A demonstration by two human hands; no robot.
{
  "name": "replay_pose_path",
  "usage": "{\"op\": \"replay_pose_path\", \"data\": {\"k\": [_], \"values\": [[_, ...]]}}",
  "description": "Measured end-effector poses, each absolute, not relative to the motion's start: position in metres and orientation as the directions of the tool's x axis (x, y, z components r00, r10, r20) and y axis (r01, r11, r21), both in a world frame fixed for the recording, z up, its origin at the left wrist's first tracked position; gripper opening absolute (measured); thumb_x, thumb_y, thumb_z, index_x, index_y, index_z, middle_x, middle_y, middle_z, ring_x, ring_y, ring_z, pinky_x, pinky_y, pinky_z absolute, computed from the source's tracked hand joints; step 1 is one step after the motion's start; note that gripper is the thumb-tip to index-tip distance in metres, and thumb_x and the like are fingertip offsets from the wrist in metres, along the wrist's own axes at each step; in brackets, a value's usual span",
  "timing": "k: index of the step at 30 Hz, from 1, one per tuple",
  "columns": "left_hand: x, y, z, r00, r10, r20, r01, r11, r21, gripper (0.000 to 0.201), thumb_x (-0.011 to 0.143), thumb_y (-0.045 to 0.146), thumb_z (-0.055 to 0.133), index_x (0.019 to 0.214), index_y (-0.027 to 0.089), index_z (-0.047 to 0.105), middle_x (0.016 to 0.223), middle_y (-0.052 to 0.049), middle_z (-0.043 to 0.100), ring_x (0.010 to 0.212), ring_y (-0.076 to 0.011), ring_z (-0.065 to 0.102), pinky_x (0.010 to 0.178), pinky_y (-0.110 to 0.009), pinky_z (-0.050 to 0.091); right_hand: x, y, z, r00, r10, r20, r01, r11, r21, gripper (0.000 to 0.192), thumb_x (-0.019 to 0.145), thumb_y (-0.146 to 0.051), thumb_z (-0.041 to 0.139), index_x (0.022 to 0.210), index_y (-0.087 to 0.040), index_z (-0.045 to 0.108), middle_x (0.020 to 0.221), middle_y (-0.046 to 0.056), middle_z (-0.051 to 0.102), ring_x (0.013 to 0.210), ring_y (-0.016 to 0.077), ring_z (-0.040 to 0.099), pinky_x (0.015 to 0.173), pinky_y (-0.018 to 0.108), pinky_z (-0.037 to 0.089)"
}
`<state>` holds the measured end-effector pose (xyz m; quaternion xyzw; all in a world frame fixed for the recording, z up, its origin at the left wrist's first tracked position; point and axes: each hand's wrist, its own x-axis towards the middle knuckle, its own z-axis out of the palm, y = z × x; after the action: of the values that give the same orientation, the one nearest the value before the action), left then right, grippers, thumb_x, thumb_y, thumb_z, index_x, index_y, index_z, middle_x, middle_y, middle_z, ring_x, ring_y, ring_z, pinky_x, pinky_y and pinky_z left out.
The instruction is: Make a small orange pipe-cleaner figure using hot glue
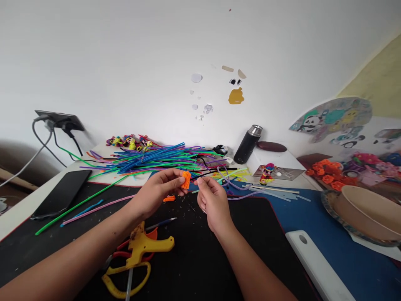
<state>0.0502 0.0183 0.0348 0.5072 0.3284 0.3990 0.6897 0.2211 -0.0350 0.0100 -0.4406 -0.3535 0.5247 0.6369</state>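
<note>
My left hand (159, 188) pinches a small orange bundle of folded pipe cleaner (186, 179) between thumb and fingers, raised over the black mat (188, 267). Just right of it, my right hand (213, 200) is closed, thumb pressed against the index finger. Whatever lies in that pinch is too small to make out. A second orange piece (169, 198) rests on the mat below my left hand. Nearer to me, a yellow hot glue gun (147, 248) lies over red-handled pliers (120, 254), and a pen (166, 222) lies beyond it.
Many coloured pipe cleaners (150, 158) are heaped along the wall. A phone (64, 194) lies at left, below a power strip (59, 120). A black flask (248, 144), a small figure (267, 173), a beige bowl (372, 209) and a white bar (316, 263) are at right.
</note>
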Motion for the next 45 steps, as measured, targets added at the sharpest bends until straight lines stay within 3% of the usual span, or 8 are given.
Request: {"op": "replay_pose_path", "data": {"k": [6, 10, 18, 24, 36, 45], "values": [[0.053, 0.014, 0.035, 0.496, 0.862, -0.110, -0.267, 0.272, 0.924, 0.033, 0.078, 0.035, 0.094, 0.097, 0.013, 0.078, 0.086, -0.008, 0.077, 0.071, -0.0158, 0.071, 0.068, -0.024, 0.059, 0.221, -0.036, 0.013, 0.114, 0.993, -0.009, -0.382, 0.035, -0.923, 0.049, 0.082, -0.063, 0.084, 0.098, -0.020, 0.068, 0.055, -0.010, 0.047, 0.042, 0.0061, 0.035, 0.041, 0.021, 0.021], [0.054, 0.012, 0.033, 0.535, 0.839, -0.095, -0.289, 0.288, 0.913, 0.031, 0.082, 0.029, 0.092, 0.102, 0.017, 0.073, 0.086, -0.005, 0.077, 0.068, -0.0152, 0.072, 0.065, -0.024, 0.059, 0.220, -0.037, 0.015, 0.036, 0.999, -0.006, -0.381, 0.009, -0.925, 0.052, 0.083, -0.063, 0.082, 0.107, -0.019, 0.070, 0.053, -0.010, 0.049, 0.040, 0.0070, 0.037, 0.041, 0.021, 0.021], [0.055, 0.011, 0.026, 0.578, 0.808, -0.110, -0.243, 0.300, 0.922, 0.029, 0.087, 0.033, 0.089, 0.099, 0.016, 0.069, 0.088, -0.004, 0.074, 0.069, -0.0157, 0.074, 0.066, -0.026, 0.062, 0.221, -0.038, 0.016, 0.038, 0.998, -0.046, -0.457, -0.024, -0.889, 0.048, 0.074, -0.059, 0.091, 0.087, -0.019, 0.067, 0.054, -0.010, 0.048, 0.043, 0.0058, 0.035, 0.041, 0.020, 0.025], [0.055, 0.007, 0.035, 0.623, 0.782, -0.008, -0.166, 0.141, 0.976, 0.039, 0.088, 0.042, 0.088, 0.107, 0.018, 0.063, 0.096, -0.007, 0.077, 0.084, -0.0220, 0.078, 0.077, -0.033, 0.064, 0.222, -0.036, 0.017, 0.083, 0.995, -0.050, -0.461, -0.006, -0.887, 0.047, 0.074, -0.057, 0.091, 0.087, -0.019, 0.067, 0.056, -0.009, 0.054, 0.039, 0.0041, 0.033, 0.039, 0.021, 0.020], [0.062, -0.002, 0.036, 0.523, 0.842, 0.131, -0.169, -0.048, 0.984, 0.030, 0.084, 0.032, 0.091, 0.091, 0.018, 0.065, 0.083, -0.001, 0.074, 0.073, -0.0159, 0.073, 0.069, -0.027, 0.060, 0.219, -0.038, 0.018, 0.075, 0.996, -0.051, -0.475, -0.009, -0.880, 0.044, 0.074, -0.054, 0.091, 0.085, -0.020, 0.065, 0.057, -0.009, 0.056, 0.040, 0.0038, 0.032, 0.040, 0.021, 0.023], [0.062, -0.003, 0.035, 0.543, 0.834, 0.096, -0.156, -0.012, 0.988, 0.029, 0.088, 0.032, 0.088, 0.090, 0.017, 0.064, 0.079, -0.003, 0.079, 0.071, -0.0178, 0.077, 0.066, -0.026, 0.062, 0.218, -0.039, 0.018, 0.056, 0.996, -0.063, -0.505, -0.027, -0.863, 0.049, 0.072, -0.057, 0.093, 0.081, -0.021, 0.060, 0.052, -0.011, 0.047, 0.040, 0.0041, 0.029, 0.040, 0.021, 0.022]]}}
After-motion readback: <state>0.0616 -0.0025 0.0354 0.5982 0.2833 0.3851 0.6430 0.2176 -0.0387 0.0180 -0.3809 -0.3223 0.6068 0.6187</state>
